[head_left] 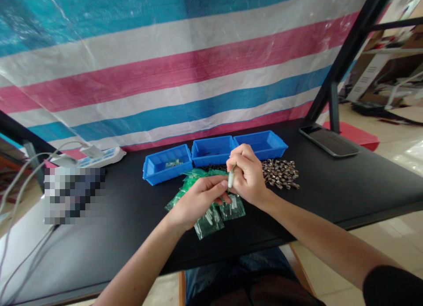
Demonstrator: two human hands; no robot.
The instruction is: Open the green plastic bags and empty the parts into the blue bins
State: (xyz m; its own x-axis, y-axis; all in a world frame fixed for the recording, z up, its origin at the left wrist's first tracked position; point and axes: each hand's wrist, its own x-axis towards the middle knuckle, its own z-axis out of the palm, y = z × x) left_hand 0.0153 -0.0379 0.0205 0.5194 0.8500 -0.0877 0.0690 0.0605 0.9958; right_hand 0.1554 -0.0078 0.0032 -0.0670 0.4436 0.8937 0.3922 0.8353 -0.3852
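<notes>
Over the middle of the table, my left hand (200, 195) and my right hand (247, 176) meet at a small pale, tube-like piece (230, 180). My right fingers are closed around its upper part. The thumb and fingers of my left hand pinch at its lower end, though the exact grip is partly hidden. Beneath my hands lie several green plastic bags (176, 201); the small bag (233, 209) nearest my right wrist has white pieces in it. Beyond my right hand is a pile of small shiny metal parts (280, 173).
Three blue trays stand in a row at the back: left tray (155, 174) with small packets, middle tray (214, 161), right tray (269, 151). A phone (328, 141) lies at right. A power strip (102, 158) with cables is at left. A striped sheet (185, 85) hangs behind.
</notes>
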